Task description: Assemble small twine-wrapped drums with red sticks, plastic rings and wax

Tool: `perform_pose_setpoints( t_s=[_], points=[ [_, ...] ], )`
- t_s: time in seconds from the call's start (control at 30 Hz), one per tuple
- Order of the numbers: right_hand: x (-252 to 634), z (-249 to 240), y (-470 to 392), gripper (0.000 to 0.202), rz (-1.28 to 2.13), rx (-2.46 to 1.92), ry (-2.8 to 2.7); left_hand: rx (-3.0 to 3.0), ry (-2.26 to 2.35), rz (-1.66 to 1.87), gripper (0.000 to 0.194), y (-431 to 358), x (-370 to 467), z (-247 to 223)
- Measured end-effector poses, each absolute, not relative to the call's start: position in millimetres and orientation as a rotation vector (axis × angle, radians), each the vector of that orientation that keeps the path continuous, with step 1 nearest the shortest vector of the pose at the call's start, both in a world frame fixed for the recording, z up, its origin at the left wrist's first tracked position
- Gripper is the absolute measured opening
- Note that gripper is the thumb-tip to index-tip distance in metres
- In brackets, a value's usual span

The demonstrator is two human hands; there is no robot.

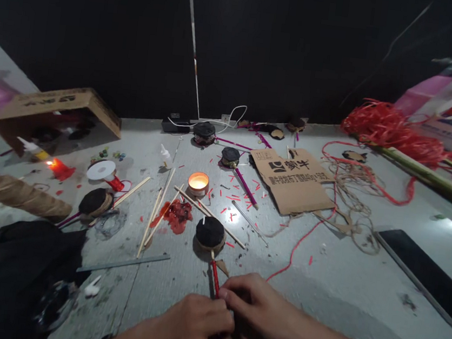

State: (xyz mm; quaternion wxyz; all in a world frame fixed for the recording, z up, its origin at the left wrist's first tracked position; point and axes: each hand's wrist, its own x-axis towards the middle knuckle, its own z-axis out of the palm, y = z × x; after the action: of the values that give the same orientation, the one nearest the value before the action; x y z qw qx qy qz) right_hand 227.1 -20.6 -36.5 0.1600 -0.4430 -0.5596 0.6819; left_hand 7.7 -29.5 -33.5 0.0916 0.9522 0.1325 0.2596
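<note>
My left hand (195, 326) and my right hand (257, 306) meet at the bottom centre, both gripping the red-wrapped stick (214, 278) of a small craft piece. Its round black head (210, 232) with a tan woven rim lies flat on the grey surface just beyond my fingers. A strand of red string (296, 248) runs from near my right hand toward the upper right. A blob of red wax (177, 214) and several bare wooden sticks (154, 217) lie just left of the head.
A lit tealight candle (198, 182) burns at centre; a red candle flame (57, 167) burns at left. Cardboard sheet (294, 180), twine tangle (350, 203), red raffia bundle (389, 131), dark phone (428, 274), twine spool (22, 196), black cloth (14, 270), open cardboard box (59, 109), similar finished pieces (230, 157).
</note>
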Motion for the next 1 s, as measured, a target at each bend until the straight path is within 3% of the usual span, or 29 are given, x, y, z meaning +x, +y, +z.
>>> perform_pose_setpoints(
  t_s=[0.3,0.53,0.7,1.0],
  points=[
    [211.3,-51.1,-23.3,0.053,2.189,-1.163,-1.339,2.783,0.331,0.872,0.018,-32.7,12.6,-38.0],
    [219.4,-54.3,-26.6,0.055,2.222,-1.077,-1.272,2.737,0.473,0.877,0.038,-33.0,11.7,-26.8],
    [223.3,-46.2,-23.7,0.064,2.231,-1.041,-1.218,2.613,0.502,0.98,0.031,-29.6,10.8,-21.3],
    [226.3,-34.2,-20.2,0.061,2.169,-1.023,-1.156,2.367,0.744,1.04,0.024,-28.5,9.6,-13.5]
  ],
)
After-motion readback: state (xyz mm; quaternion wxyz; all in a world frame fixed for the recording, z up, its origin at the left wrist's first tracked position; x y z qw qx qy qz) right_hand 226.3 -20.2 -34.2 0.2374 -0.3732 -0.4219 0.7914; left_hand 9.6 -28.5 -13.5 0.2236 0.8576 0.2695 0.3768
